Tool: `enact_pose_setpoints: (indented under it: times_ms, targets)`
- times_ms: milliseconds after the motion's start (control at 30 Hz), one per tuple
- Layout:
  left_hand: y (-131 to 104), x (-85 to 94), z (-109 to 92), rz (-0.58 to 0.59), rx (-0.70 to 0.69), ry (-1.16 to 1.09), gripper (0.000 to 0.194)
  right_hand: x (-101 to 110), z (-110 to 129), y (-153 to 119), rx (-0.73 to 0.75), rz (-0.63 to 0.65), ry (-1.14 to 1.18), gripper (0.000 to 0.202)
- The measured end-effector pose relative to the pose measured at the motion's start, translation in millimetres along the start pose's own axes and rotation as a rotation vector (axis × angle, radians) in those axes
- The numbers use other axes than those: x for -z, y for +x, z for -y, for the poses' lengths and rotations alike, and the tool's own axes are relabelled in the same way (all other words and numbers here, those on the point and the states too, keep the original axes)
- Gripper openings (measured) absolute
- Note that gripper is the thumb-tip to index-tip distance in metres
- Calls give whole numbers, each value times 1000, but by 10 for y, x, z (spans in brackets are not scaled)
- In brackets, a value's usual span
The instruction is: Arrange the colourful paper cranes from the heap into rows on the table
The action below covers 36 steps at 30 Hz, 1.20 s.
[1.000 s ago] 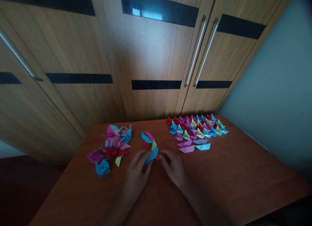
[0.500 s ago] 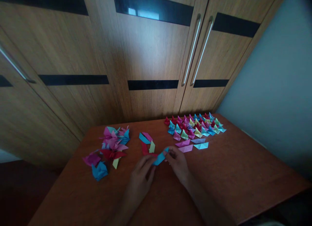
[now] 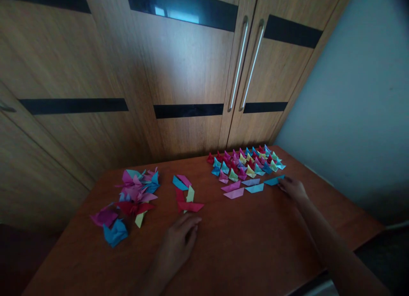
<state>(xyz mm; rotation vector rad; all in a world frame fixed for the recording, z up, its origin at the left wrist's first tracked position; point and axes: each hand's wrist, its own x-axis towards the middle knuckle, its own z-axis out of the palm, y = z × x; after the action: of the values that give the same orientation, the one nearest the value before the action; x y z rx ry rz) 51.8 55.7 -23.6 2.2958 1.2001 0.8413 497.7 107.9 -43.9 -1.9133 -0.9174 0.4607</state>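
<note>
My right hand (image 3: 292,188) is stretched out to the right, its fingertips closed on one end of a blue folded paper strip (image 3: 273,181). That strip lies at the table, in line with a light-blue folded strip (image 3: 254,188), a lavender one (image 3: 251,182) and two pink ones (image 3: 234,193). My left hand (image 3: 179,237) rests on the table with loosely bent fingers and the thumb apart, holding nothing I can see. Just beyond it lie a red folded strip (image 3: 191,207), a yellow one (image 3: 190,193) and a blue one (image 3: 180,183).
Rows of small colourful folded-paper boats (image 3: 242,173) stand at the back right of the brown table (image 3: 236,245). A heap of folded-paper shapes (image 3: 137,189) lies at the left, with a blue one (image 3: 115,233) in front. Wooden cabinet doors (image 3: 188,66) rise behind.
My right hand has carried the blue paper strip from the middle to the right, beside the other strips. My left hand has let go of it and sits lower. The view has turned slightly right.
</note>
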Motion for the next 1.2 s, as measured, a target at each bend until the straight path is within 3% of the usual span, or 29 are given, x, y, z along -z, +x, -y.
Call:
enact_pose_setpoints:
  times_ms: [100,267,467,600,667,800,1033,1200]
  targets:
    - [-5,2,7,7,3,-7,25,-29,-52,122,30,-34,-228,21]
    - [-5,1,16,0,0,-18,24,-109,-74,186,122,-96,-503,30]
    - [-8,0,1,4,8,-12,27,-103,-125,58,312,-97,-618,37]
    - [-15,17,-4,4,0,-14,27,-97,-265,-68,588,42,-670,35]
    - [-18,24,1,9,5,-14,27,-115,-340,-103,709,47,-730,38]
    - [-14,35,5,0,15,-22,27,-186,-387,-141,739,-5,-821,41]
    - [2,84,-41,-17,22,-19,25,-225,-183,-247,700,-46,-763,38]
    - [30,148,57,-50,77,37,25,-351,245,-540,725,-26,-547,37]
